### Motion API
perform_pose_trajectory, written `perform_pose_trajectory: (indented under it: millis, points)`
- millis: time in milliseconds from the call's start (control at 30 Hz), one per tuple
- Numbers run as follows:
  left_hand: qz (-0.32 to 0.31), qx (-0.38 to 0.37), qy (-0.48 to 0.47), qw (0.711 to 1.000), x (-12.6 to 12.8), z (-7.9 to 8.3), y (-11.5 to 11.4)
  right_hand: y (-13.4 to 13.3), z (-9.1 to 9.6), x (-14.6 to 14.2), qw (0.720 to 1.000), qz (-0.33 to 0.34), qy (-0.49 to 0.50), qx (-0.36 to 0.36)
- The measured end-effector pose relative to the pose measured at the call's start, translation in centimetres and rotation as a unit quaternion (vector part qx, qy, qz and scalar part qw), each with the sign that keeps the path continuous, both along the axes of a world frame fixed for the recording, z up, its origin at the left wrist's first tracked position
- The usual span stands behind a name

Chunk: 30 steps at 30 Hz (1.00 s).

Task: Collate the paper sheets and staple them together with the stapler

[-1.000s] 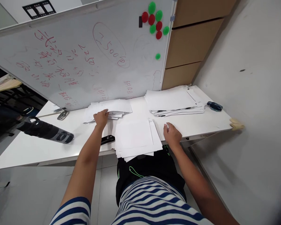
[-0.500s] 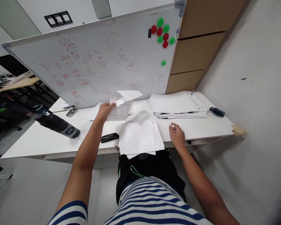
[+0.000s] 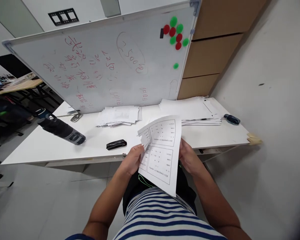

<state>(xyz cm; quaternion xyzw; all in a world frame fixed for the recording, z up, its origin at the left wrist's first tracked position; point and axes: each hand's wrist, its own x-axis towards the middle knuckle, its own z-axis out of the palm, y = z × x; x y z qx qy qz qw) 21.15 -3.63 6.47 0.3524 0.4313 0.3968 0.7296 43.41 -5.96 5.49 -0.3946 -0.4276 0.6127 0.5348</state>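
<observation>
In front of my body, printed sheets of paper [image 3: 162, 151] are held upright and slightly curved, with boxed text facing me. My left hand [image 3: 132, 160] is closed on their left edge, where a corner curls over. Fingers of my right hand [image 3: 189, 158] grip the right edge, partly hidden behind the paper. How many sheets are held cannot be told. Left of the hands, a black stapler [image 3: 116, 144] lies near the table's front edge. A stack of printed papers [image 3: 120, 116] lies behind it, by the whiteboard.
A larger paper stack [image 3: 190, 108] lies at the back right of the white table [image 3: 95, 133], beside a small dark object [image 3: 231, 119]. A black bottle [image 3: 61, 131] lies tilted at left. The whiteboard [image 3: 90, 66] stands behind, with cardboard boxes [image 3: 202, 60] beside it.
My left hand has left the sheet by the left stack and come down toward my body. The pile at the table's front edge is gone from there; both hands now hold printed sheets.
</observation>
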Motion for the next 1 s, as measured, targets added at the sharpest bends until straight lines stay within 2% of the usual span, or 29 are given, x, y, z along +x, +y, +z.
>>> perform_pose_trajectory:
  millis: [100, 233, 333, 467, 533, 633, 767, 1000]
  points:
    - [0.003, -0.017, -0.016, 1.0, 0.1, -0.6, -1.3, -0.1, 0.2, 0.0, 0.999, 0.008, 0.033, -0.034]
    - [0.012, -0.055, 0.014, 0.998, -0.4, -1.5, -2.4, 0.3, -0.2, -0.1, 0.996, -0.001, 0.013, -0.089]
    - [0.017, -0.087, 0.023, 0.996, -0.8, -2.6, -3.4, 0.2, -1.5, -0.1, 0.994, -0.006, 0.0, -0.11]
    - [0.031, -0.085, 0.031, 0.995, -1.5, -3.9, -4.8, -0.2, -3.7, 0.0, 0.991, -0.056, -0.012, -0.121]
    - [0.016, -0.078, 0.061, 0.995, -1.9, -4.0, -5.1, -0.4, -4.4, -0.1, 0.99, -0.066, -0.033, -0.119]
    - [-0.012, -0.07, 0.086, 0.994, -2.4, -3.5, -5.0, -0.6, -4.9, -0.3, 0.989, -0.057, -0.065, -0.118]
    - [-0.006, -0.051, 0.113, 0.992, -2.3, -2.9, -4.2, -0.9, -4.9, -0.5, 0.99, -0.055, -0.064, -0.11]
    - [-0.032, -0.001, 0.223, 0.974, -2.0, -3.6, -2.5, -0.8, -4.9, -0.8, 0.992, -0.026, -0.039, -0.116]
